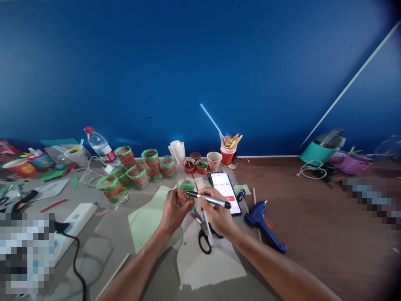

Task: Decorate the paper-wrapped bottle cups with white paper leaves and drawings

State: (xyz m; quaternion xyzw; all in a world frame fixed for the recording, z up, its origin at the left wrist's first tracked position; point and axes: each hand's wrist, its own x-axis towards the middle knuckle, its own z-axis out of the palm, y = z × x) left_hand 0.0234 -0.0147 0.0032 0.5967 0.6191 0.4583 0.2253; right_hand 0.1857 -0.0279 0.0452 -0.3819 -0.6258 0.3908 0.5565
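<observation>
My left hand [174,212] is closed around a small painted cup [184,187] with a green rim and reddish-brown sides. Between the fingers of my right hand [216,209] is a silver and black pen [213,199], its tip at the cup's side; whether it touches cannot be made out. Below the hands, scissors [205,242] with black handles lie on white paper [209,267]. A green paper sheet [144,221] is under my left forearm. Just beyond my right hand lies a phone [223,184] with a timer on its screen.
Several green-rimmed painted cups [152,164] stand at the back left, near a water bottle [100,144]. Small paint pots [201,167] and a red cup of wooden sticks [228,154] are by the wall. A blue glue gun [265,225] lies right; a power strip [75,225] lies left.
</observation>
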